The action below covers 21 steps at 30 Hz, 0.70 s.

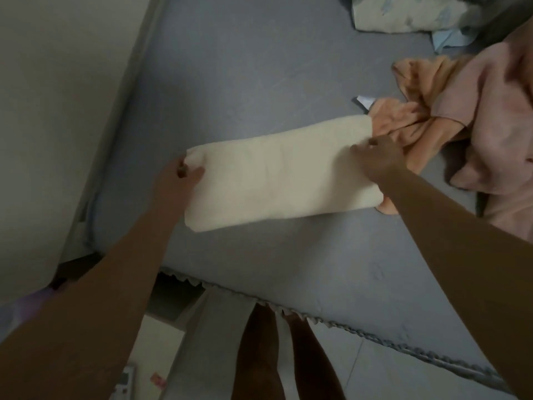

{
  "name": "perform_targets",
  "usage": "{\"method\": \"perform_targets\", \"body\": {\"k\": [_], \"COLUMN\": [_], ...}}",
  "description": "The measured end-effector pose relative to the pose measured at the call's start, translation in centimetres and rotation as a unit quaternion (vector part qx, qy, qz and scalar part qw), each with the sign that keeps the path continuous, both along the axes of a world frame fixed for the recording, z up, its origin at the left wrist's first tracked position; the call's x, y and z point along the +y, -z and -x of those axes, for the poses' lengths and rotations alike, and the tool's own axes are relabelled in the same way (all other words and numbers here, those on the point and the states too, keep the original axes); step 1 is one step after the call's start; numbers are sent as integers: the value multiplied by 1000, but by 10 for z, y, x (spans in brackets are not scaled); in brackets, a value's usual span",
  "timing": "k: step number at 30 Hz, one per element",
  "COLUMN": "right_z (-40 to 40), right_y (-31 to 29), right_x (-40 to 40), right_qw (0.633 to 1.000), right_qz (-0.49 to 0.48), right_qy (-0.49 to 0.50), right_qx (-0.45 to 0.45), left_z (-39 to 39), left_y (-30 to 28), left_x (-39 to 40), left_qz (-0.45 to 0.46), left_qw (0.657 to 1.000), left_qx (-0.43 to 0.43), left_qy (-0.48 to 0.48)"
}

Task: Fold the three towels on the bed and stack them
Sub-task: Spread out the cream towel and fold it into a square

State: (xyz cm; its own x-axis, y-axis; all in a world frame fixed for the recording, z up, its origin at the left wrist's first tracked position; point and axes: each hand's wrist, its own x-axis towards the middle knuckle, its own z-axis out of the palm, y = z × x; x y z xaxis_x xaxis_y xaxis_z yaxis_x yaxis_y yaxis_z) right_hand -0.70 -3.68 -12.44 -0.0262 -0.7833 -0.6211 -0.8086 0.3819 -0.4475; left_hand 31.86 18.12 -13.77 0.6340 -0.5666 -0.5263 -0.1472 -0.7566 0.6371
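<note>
We see the left hand (pixel 184 176) pinching the left end of the cream towel (pixel 277 174), its thumb on top and its fingers curled round the end, so the grip is narrow and holds cloth. The right hand (pixel 377 157) holds the same towel at its right end, fingers curled down over the far right corner, again a narrow grip closed on the fabric. The cream towel lies folded into a long band on the grey bed (pixel 245 67), near the bed's front edge.

Touching the cream towel's right end, and partly tucked under it, lies a crumpled orange towel (pixel 415 111). Just right of the orange towel, overlapping it, we see a pink towel (pixel 496 116) in a loose heap. A small pale tag (pixel 364 101) shows just behind the cream towel's far right corner; we cannot read any writing on it. Well behind the cream towel, at the far right of the bed, lies pale patterned bedding (pixel 403 13). To the left of the cream towel, beyond the bed's edge, rises a plain wall (pixel 57 82). Below the bed's front edge we see the person's legs (pixel 259 356) on a tiled floor (pixel 155 342).
</note>
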Motion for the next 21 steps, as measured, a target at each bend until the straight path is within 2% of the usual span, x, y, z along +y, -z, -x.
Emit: {"method": "perform_targets", "body": {"k": [2,4,10,12,14,16,19,21], "right_z": [7,11,11,11,16,22,23,21], "right_y": [4,0,-21,-17,-9,-1,3,7], "right_x": [13,21,10,12,22,40,69,79], "right_qw": [999,998,993,994,997,996,990,971], "right_qz": [13,12,120,105,44,16,28,-6], "right_qy": [-5,3,1,5,20,70,131,241], "right_qx": [44,60,20,31,58,56,38,-5], "left_z": [-4,-8,-20,-23,-25,-25,-13,1], "left_y": [-1,-5,-8,0,9,12,6,2], "left_x": [0,-2,-20,-28,-31,-31,-23,-5], "left_qz": [12,12,66,36,4,-5,16,19], "left_qw": [999,998,991,994,997,998,993,989], "left_qx": [-49,-64,-62,-35,-3,-6,14,48], "left_qy": [-9,-23,-97,-97,-82,-66,-113,-138]}}
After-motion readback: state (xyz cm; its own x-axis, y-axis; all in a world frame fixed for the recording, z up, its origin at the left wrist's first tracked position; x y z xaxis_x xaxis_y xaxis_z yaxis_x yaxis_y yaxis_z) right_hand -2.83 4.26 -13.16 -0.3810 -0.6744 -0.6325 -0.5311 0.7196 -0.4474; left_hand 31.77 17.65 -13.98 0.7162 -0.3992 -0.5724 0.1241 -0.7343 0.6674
